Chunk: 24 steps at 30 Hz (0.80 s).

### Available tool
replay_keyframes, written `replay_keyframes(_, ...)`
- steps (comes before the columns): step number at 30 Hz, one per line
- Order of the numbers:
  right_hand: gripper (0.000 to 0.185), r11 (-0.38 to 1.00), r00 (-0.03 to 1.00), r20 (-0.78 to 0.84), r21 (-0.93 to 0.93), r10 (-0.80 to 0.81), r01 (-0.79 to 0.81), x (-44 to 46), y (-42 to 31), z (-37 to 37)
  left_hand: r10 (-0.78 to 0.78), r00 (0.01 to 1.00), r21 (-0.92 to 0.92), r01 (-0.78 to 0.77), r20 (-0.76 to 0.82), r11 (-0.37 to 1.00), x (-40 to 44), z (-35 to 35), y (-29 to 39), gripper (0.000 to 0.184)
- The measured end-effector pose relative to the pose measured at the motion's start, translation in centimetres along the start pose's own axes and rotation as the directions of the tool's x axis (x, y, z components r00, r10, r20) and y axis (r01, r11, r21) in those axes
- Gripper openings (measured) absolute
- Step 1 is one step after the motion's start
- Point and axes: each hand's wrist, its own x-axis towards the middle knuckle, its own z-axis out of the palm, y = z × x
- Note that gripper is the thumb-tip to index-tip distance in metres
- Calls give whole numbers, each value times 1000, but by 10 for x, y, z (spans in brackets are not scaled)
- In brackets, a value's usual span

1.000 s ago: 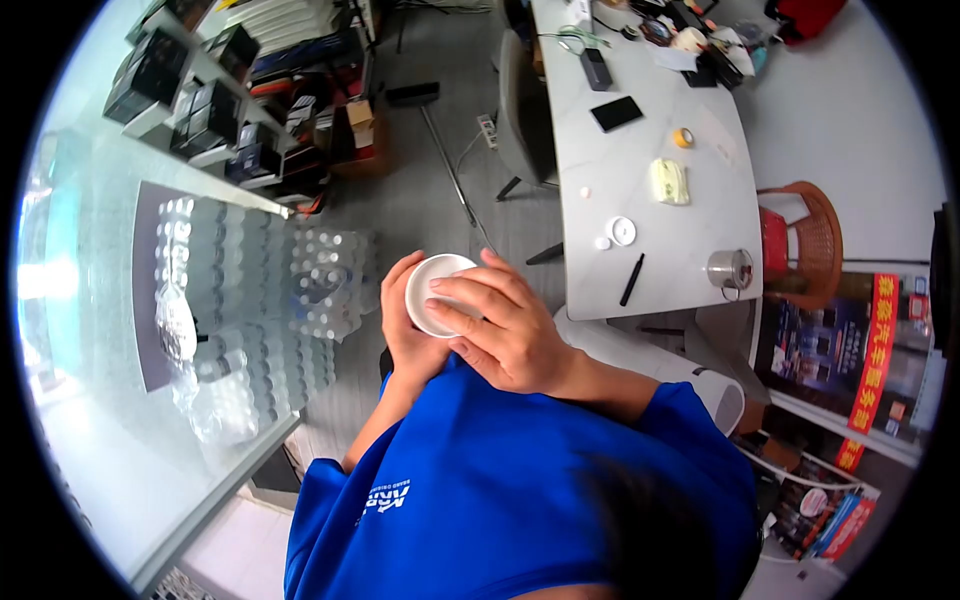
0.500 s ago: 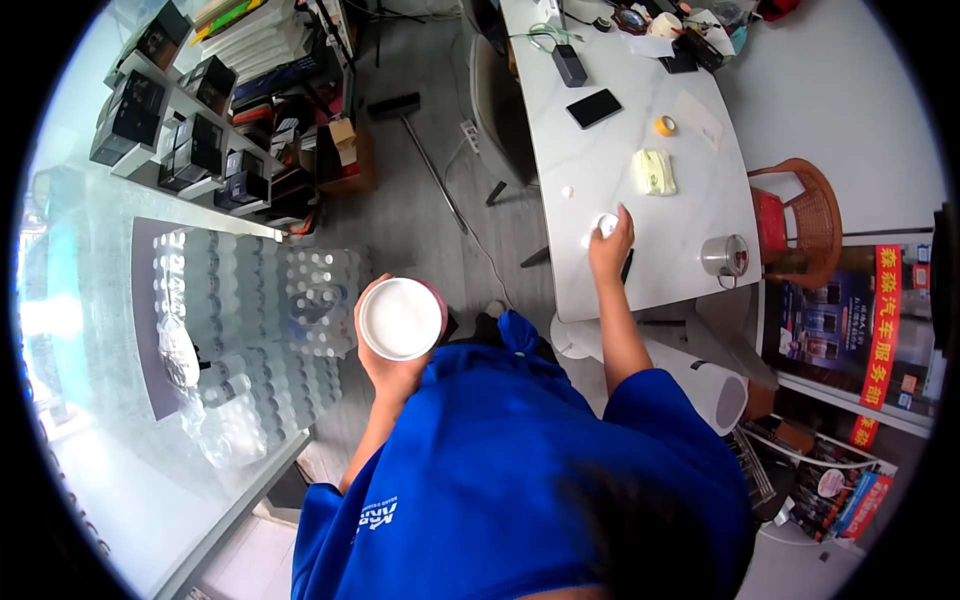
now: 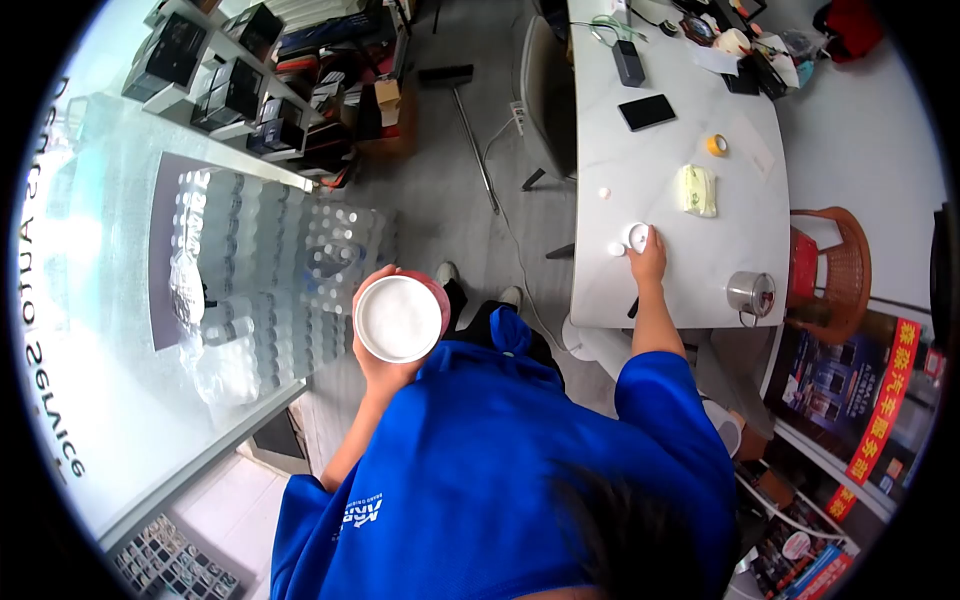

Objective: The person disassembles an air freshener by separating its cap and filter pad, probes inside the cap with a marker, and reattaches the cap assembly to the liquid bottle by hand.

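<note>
My left hand (image 3: 378,365) is wrapped round a tub (image 3: 398,318) with a white top and a reddish side, held upright in front of my body. Over the white table (image 3: 680,285), my right hand (image 3: 650,258) has its fingers at the edge of a round white lid (image 3: 636,236); whether they grip it is hard to make out. A small white disc (image 3: 616,249) lies just left of that lid. Partly hidden by my right arm is a black pen (image 3: 633,308).
Farther up the table are a yellow-green packet (image 3: 697,190), a yellow tape roll (image 3: 717,145) and a black phone (image 3: 647,112). A glass jar (image 3: 750,293) stands near the right edge. Wrapped bottles (image 3: 265,270) are at the left, a grey chair (image 3: 547,100) beyond.
My right hand has left the tub and reached right to the lid on the table. My left hand still holds the tub, now lower and further left. The view has shifted.
</note>
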Motion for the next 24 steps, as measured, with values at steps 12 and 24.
replay_keyframes(12, 70, 754, 873, -185, 444, -452, 484, -54, -199, -172, 125, 987, -46, -120, 104, 992, 19, 9, -16, 74)
replay_keyframes(24, 79, 376, 362, 109, 356, -926, 856, -136, -347, -298, 205, 971, 64, -214, 119, 975, 34, 16, -1, 63)
